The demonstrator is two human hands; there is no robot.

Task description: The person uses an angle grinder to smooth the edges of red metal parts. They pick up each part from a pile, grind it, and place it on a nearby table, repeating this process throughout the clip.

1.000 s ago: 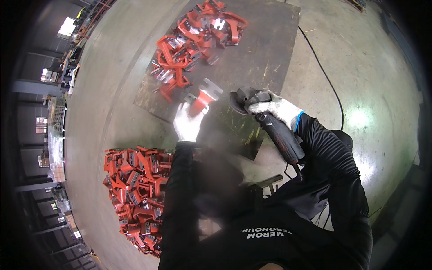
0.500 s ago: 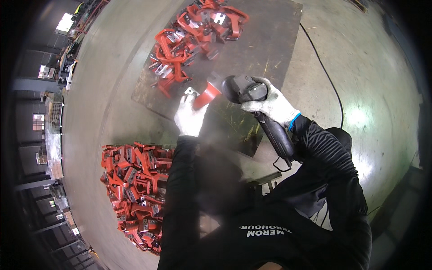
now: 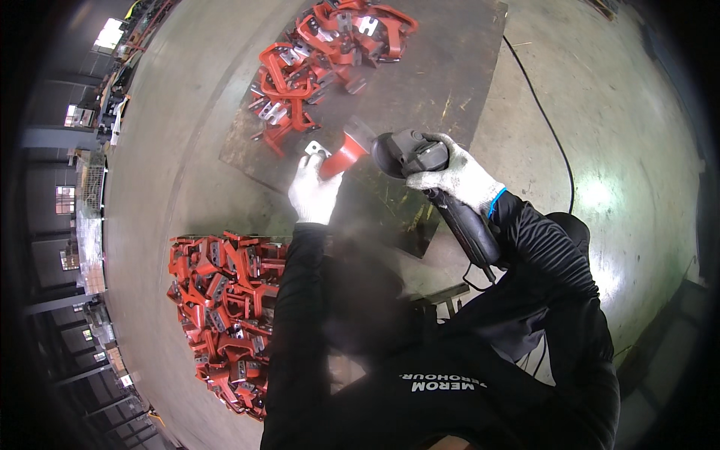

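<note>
In a white glove, my left hand (image 3: 312, 196) is closed round a red metal bracket (image 3: 344, 157) with a bare silver end plate, holding it above the dark work surface. My right hand (image 3: 459, 174), gloved too, grips a black angle grinder (image 3: 421, 154) by its head, and the body slants down toward my knee. The grinder's disc guard faces the bracket's far end. A narrow gap seems to lie between them, though blur hides whether the disc touches.
A heap of red brackets (image 3: 289, 94) covers the far left of the dark metal plate (image 3: 457, 60). Another large pile of brackets (image 3: 225, 315) lies left of my left forearm. A black cable (image 3: 551, 131) runs over the concrete floor on the right.
The grinder has shifted slightly right and down with my right hand. My left hand and the bracket have moved a little to the left.
</note>
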